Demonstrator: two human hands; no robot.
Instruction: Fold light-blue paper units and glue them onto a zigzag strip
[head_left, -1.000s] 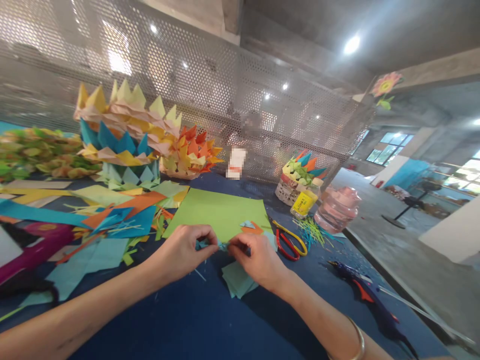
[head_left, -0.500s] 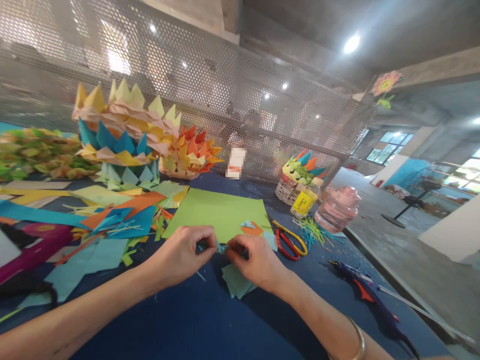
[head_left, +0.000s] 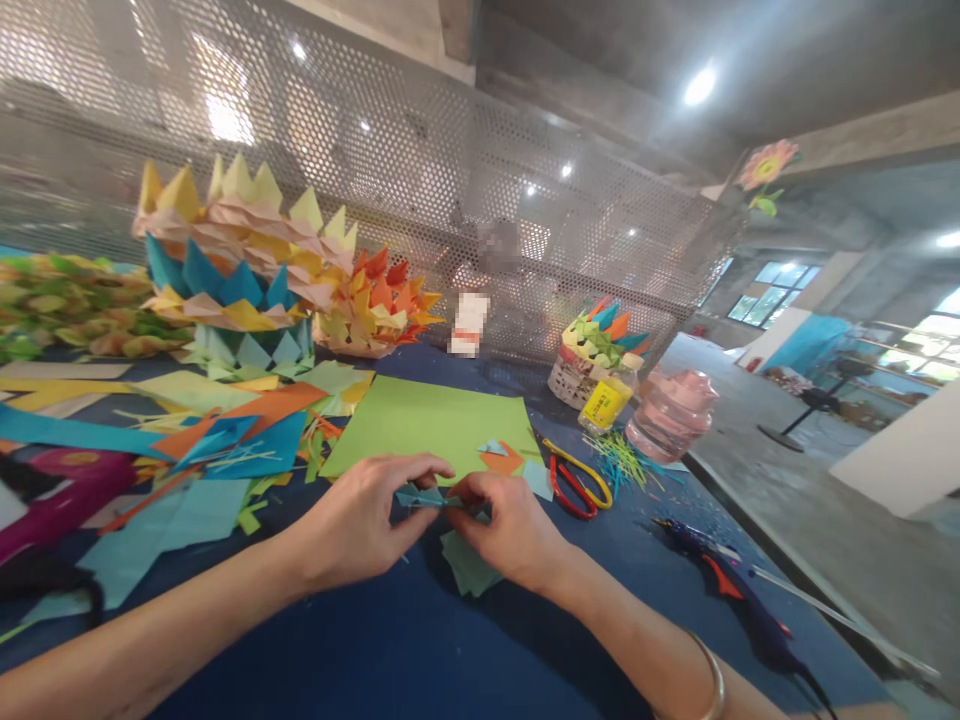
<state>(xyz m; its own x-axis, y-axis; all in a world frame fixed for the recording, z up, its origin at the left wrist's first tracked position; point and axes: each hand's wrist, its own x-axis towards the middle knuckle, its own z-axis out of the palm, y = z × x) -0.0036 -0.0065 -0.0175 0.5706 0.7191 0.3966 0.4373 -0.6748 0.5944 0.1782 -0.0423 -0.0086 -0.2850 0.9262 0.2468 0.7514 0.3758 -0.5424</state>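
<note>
A small folded piece of light blue paper (head_left: pixel 420 497) is pinched between the thumb and fingers of my right hand (head_left: pixel 514 525). Around its left end is my left hand (head_left: pixel 371 520), thumb and index finger apart; the thumb is close under the paper, and whether it touches cannot be told. Below my right hand lies a stack of light blue paper squares (head_left: pixel 466 565), partly covered by that hand. Just beyond both hands a large green paper sheet (head_left: pixel 427 425) lies flat, with a small orange paper piece (head_left: pixel 501 458) on its near right corner.
Right of the sheet lie red-and-yellow-handled scissors (head_left: pixel 574 490), a yellow-labelled bottle (head_left: pixel 604 403) and a pink plastic bottle (head_left: pixel 670 415). A glue gun (head_left: pixel 727 585) is near the right table edge. Paper scraps (head_left: pixel 172 520), a magenta tool (head_left: pixel 71 490) and folded-paper crowns (head_left: pixel 240 270) fill the left.
My left index finger has lifted away from the thumb, uncovering more of the folded blue paper. My right hand keeps its pinch. The view has shifted slightly.
</note>
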